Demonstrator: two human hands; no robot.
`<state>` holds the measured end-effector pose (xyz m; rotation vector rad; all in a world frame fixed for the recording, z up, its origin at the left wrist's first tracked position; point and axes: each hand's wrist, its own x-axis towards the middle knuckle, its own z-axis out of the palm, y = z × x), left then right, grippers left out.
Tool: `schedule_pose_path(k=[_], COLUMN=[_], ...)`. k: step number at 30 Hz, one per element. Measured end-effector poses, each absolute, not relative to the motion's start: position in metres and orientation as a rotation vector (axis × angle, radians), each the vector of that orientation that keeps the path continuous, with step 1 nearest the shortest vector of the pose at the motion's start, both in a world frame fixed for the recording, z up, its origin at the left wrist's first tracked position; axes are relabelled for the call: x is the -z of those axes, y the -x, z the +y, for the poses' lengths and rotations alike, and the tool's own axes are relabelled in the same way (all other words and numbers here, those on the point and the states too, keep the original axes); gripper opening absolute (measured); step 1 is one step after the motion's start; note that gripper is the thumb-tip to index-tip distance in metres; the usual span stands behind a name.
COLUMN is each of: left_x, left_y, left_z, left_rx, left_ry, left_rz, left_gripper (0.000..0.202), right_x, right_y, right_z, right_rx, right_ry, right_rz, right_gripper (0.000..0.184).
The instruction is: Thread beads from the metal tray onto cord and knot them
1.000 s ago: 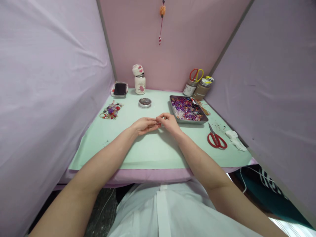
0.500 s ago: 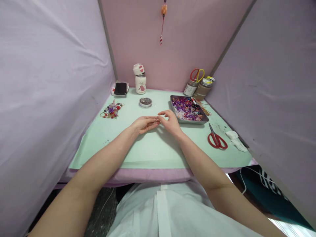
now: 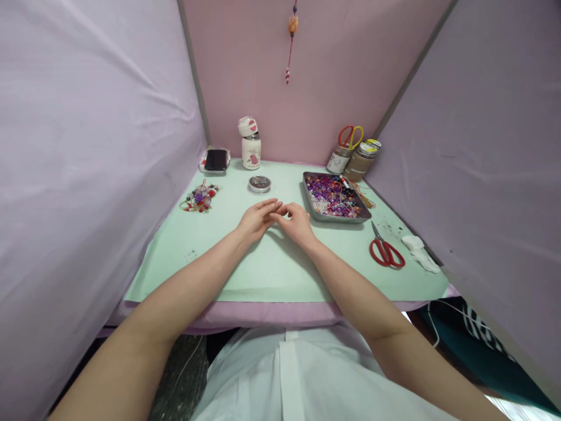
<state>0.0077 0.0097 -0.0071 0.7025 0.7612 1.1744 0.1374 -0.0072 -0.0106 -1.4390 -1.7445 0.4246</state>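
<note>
Above the middle of the mint-green table my left hand (image 3: 258, 219) is turned palm up, its fingers stretched out to the right. My right hand (image 3: 298, 224) meets it there, thumb and fingertips closed in a pinch against the left fingers. Whatever lies in the pinch, or on the left fingers, is too small to make out. Just right of and beyond my right hand stands a grey metal tray (image 3: 335, 218), filled with purple, clear, orange and dark beads (image 3: 333, 195).
A round tin (image 3: 259, 185) sits beyond my hands. Beaded strings (image 3: 200, 197) lie left, near a black-topped box (image 3: 216, 160) and a white bottle (image 3: 251, 152). Red-handled scissors (image 3: 385, 251) and crumpled white cloth (image 3: 419, 254) lie right. Jars (image 3: 360, 161) stand at back right; a charm (image 3: 293, 24) hangs above.
Both hands have shifted slightly left. The right fingers have come down from a raised, spread pose and drawn together against the left fingers. The view has tilted slightly.
</note>
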Motion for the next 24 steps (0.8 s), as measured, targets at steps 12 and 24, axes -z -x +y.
schedule_pose_path(k=[12,24], left_x=[0.006,0.002], left_y=[-0.008,-0.006], left_z=[0.009,0.012], left_rx=[-1.143,-1.089], left_ry=[-0.666,-0.571], left_rz=[0.739,0.7], left_gripper=[0.018,0.01], right_x=[0.012,0.012], right_y=[-0.139,-0.147], right_z=[-0.003,0.001], right_rx=[-0.604,-0.711], right_ry=[1.318,1.216], right_rz=[-1.612,-1.469], right_gripper=[0.015,0.018])
